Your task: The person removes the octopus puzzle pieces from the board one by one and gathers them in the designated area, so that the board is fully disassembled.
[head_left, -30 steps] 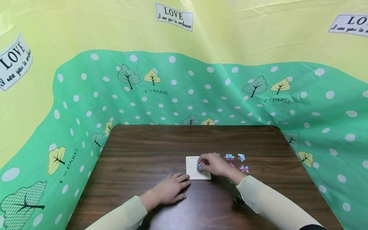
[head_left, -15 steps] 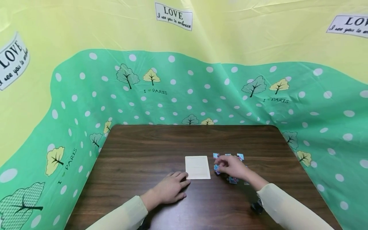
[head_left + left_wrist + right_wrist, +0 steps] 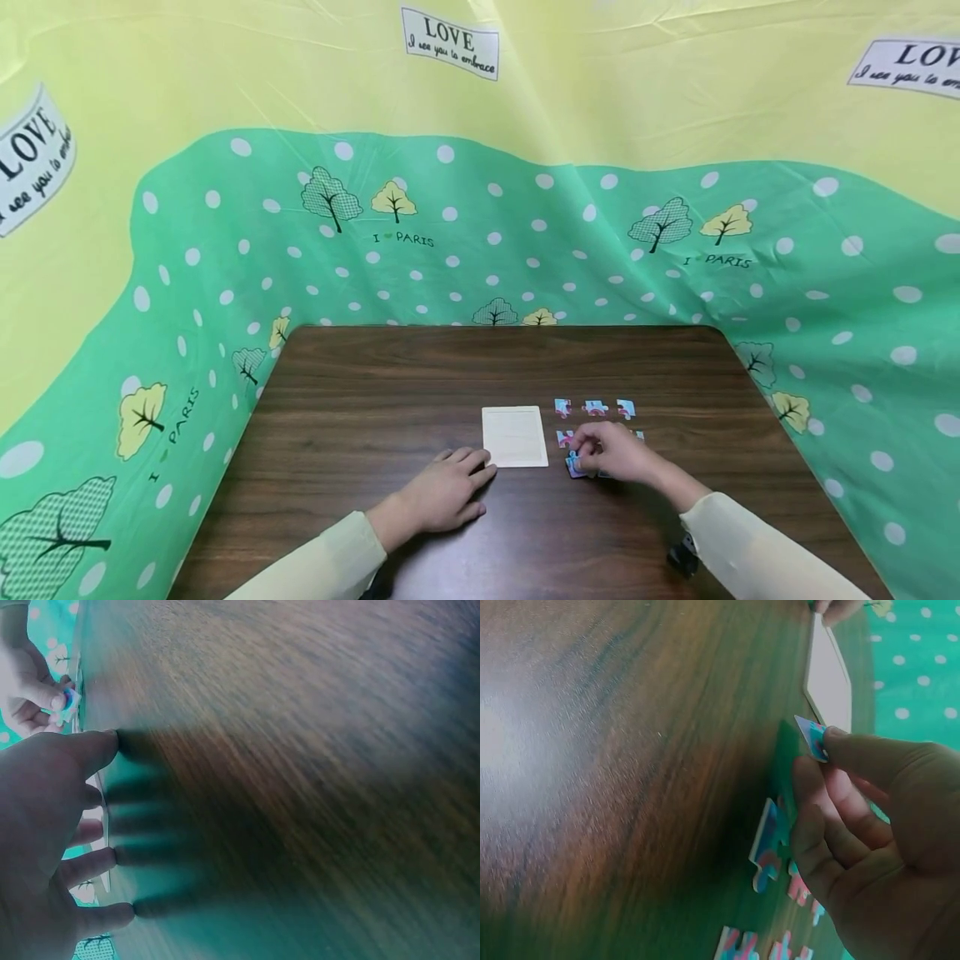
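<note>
My right hand (image 3: 611,450) pinches a blue jigsaw piece (image 3: 575,465) between thumb and fingers, at the near left corner of a group of pieces. In the right wrist view that jigsaw piece (image 3: 814,739) is tilted, its straight edge toward the camera. A pale square puzzle tray (image 3: 514,437) lies left of the pieces, with nothing seen in it. My left hand (image 3: 442,492) rests with spread fingers on the table, fingertips at the tray's near left corner. Fingers of the left hand (image 3: 45,825) look straight in the left wrist view.
Several blue and pink pieces lie in rows, among them a far right piece (image 3: 626,408) and a middle left piece (image 3: 565,438); my right hand covers some. The brown wooden table (image 3: 360,392) is bordered by a green and yellow printed cloth (image 3: 465,242).
My right hand has carried the blue jigsaw piece from over the tray rightward to the group, then toward the near row. The left hand stays at the tray's corner.
</note>
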{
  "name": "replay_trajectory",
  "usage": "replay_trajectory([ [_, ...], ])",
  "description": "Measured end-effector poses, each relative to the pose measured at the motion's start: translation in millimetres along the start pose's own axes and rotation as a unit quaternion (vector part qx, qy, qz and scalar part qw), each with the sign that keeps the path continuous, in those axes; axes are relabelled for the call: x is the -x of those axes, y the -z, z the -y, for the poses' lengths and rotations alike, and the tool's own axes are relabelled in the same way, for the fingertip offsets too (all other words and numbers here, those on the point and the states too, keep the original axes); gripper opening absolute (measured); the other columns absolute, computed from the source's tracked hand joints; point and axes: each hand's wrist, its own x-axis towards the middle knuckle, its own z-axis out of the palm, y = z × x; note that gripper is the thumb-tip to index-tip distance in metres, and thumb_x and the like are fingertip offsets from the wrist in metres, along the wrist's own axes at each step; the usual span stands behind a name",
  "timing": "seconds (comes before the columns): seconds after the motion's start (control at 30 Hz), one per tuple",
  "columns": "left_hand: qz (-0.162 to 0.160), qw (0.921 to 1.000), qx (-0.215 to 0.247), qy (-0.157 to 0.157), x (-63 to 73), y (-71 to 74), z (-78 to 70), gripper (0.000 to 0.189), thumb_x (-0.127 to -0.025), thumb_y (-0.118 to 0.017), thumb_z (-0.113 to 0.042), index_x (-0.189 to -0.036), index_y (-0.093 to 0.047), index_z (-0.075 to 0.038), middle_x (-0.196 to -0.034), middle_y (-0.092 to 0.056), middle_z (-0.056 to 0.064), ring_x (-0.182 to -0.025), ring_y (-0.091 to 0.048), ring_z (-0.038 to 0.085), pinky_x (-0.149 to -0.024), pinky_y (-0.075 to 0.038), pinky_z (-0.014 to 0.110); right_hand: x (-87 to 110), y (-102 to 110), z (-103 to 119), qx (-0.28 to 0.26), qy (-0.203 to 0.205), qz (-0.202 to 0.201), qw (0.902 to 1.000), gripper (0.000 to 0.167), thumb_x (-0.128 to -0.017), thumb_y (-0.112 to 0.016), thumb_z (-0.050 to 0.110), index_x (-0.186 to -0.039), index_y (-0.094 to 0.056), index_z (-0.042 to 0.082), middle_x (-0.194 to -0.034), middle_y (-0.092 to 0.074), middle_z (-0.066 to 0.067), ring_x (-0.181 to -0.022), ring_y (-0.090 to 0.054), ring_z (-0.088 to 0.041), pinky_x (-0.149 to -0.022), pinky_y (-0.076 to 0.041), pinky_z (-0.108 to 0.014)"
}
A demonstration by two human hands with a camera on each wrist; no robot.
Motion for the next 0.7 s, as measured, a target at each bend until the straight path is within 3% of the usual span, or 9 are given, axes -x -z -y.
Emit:
replay_trajectory([
  [0.37, 0.010, 0.9999, -0.002, 0.005, -0.2, 0.9, -3.3, 0.062, -0.099, -0.060, -0.051, -0.151, -0.053, -0.018, -0.152, -0.051, 0.004, -0.137, -0.051, 0.025, -0.106, -0.050, 0.052, -2.9, -10.4, 2.6, 0.119, 0.040, -0.031, 0.9916, 0.016, -0.080, -0.083, 0.009, -0.087, -0.068, 0.014, -0.069, -0.059, 0.012, -0.064, -0.051, 0.002, -0.062, -0.045, -0.021],
  [0.7, 0.007, 1.0000, -0.004, 0.005, 0.8, 2.7, -5.4, 0.062, -0.099, -0.061, -0.051, -0.151, -0.053, -0.018, -0.151, -0.051, 0.005, -0.137, -0.051, 0.025, -0.105, -0.051, 0.052, -3.2, -11.5, 0.3, 0.167, 0.044, -0.045, 0.9840, 0.019, -0.079, -0.087, 0.018, -0.081, -0.068, 0.019, -0.070, -0.055, 0.013, -0.066, -0.050, -0.001, -0.061, -0.043, -0.023],
])
